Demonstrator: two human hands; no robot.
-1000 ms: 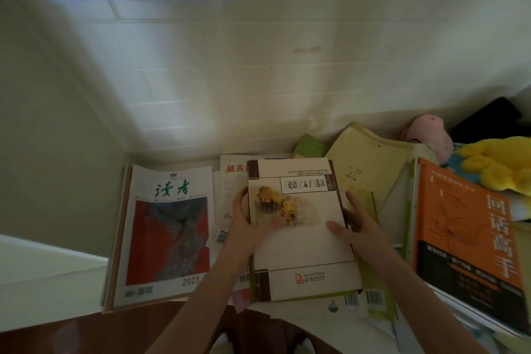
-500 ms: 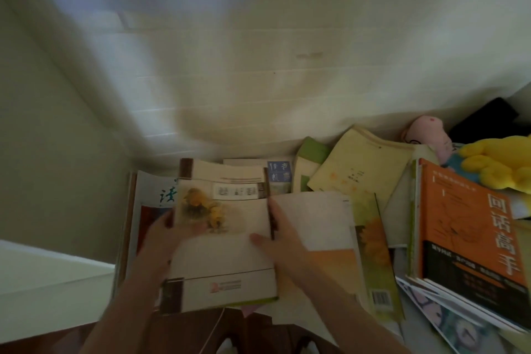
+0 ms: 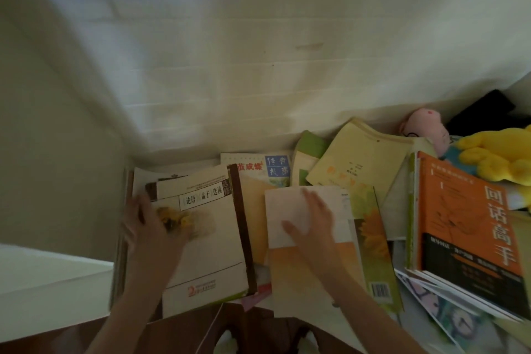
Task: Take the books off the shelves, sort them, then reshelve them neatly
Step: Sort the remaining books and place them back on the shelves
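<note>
Two hands are working over a spread of books lying flat, none of them standing on a shelf, so the sorting appears to be under way and the reshelving not yet begun. The left hand [image 3: 149, 230] is lying on the cover of a cream book with a brown spine [image 3: 209, 238], its fingers reaching toward the cover's outer edge. Motion blur is hiding whether they are hooking round that edge or only pressing down. That book is sitting on top of a stack [image 3: 149, 174] whose edges are showing beyond the fingertips, probably a pile being built by kind.

The right hand [image 3: 313, 224] is lying flat, fingers straight and spread, on a pale booklet [image 3: 284, 210]. It is gripping nothing, and seems to be steadying the loose heap or feeling for the next pick. The booklet is resting on a sunflower-covered book [image 3: 373, 238], which is showing just outside the right thumb's far side.

Beyond both sets of fingertips, a book with blue characters [image 3: 273, 171] and a pale yellow book [image 3: 365, 161] are lying askew and overlapping. Further out from the right hand, an orange book [image 3: 465, 210] is topping another stack, and a yellow plush toy [image 3: 500, 161] is crowding its far end.
</note>
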